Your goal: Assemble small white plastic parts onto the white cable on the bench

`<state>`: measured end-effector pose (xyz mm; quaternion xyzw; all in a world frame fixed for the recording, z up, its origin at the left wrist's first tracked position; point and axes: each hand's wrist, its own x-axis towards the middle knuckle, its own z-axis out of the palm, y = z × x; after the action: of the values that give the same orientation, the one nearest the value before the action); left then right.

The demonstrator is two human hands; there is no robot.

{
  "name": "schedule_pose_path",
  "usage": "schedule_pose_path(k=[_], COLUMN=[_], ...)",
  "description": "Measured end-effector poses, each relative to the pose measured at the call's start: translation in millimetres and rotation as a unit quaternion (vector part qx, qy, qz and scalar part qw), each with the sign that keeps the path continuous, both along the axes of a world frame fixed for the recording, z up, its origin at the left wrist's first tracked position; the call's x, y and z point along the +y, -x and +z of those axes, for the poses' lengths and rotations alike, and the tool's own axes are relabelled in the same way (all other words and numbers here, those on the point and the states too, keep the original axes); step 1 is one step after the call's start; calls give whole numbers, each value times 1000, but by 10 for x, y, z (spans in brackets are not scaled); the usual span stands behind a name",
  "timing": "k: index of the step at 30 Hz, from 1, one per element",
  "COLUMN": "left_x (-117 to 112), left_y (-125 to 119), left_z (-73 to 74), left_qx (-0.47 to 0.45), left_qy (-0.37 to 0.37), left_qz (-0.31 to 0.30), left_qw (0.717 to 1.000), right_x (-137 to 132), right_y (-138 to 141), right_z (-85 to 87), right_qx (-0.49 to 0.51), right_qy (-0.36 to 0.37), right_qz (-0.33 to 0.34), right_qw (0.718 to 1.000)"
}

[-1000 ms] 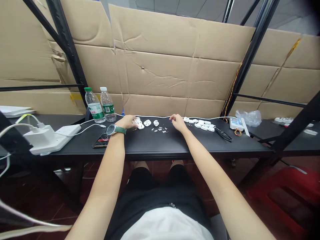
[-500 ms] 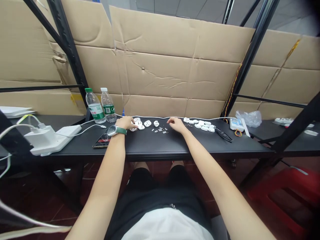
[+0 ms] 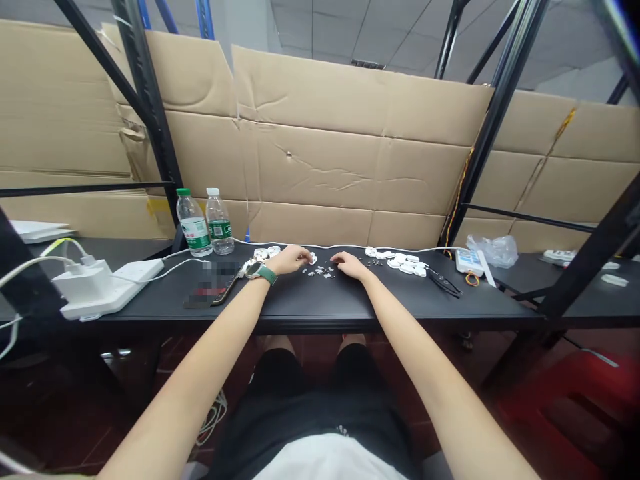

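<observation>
My left hand (image 3: 291,259), wearing a watch with a green strap, reaches over the tabletop with curled fingers. Its fingertips close at a small rounded white plastic part (image 3: 313,258), partly hidden behind them. To the right, my right hand (image 3: 351,265) rests low with thumb and index finger pinched together; anything between them is too small to make out. Several small metal pieces (image 3: 320,271) lie scattered between the hands. More white plastic parts (image 3: 267,253) sit left of and behind my left hand, and another group (image 3: 406,263) lies right of my right hand.
Black-handled pliers (image 3: 444,283) lie on the right of the black table (image 3: 310,307). Two water bottles (image 3: 194,230), a phone (image 3: 213,288) and a white power strip (image 3: 125,287) are on the left. Cardboard (image 3: 320,153) walls the back; a red stool (image 3: 570,393) stands at lower right.
My left hand has moved right, from the left group of white parts to the single one near the metal pieces. My right hand stays nearly in place. The camera view has tilted up slightly.
</observation>
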<state>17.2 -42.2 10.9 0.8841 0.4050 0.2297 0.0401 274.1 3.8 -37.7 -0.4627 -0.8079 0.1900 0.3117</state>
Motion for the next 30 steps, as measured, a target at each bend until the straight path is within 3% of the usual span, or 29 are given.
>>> schedule_pose_path(k=[4,11,21,30], left_x=[91,192,296,339], left_y=[-154,-221,-160,-173], left_z=[-120,-325,-434,-467], left_qx=[-42,-29,9,24], left_qy=[-41,-7,10,-42], left_qz=[-24,-4,71,58], left_qw=[998,1000,997,997], right_x=[3,-17,-55,-71], right_y=[-22,-14,58,88], right_z=[-4,-2,-38,-71], right_qx=[-20,-63,-126,-151], right_qy=[11,1,-27,3], right_qz=[9,-12,-9,-19], right_qw=[1000,998,992,988])
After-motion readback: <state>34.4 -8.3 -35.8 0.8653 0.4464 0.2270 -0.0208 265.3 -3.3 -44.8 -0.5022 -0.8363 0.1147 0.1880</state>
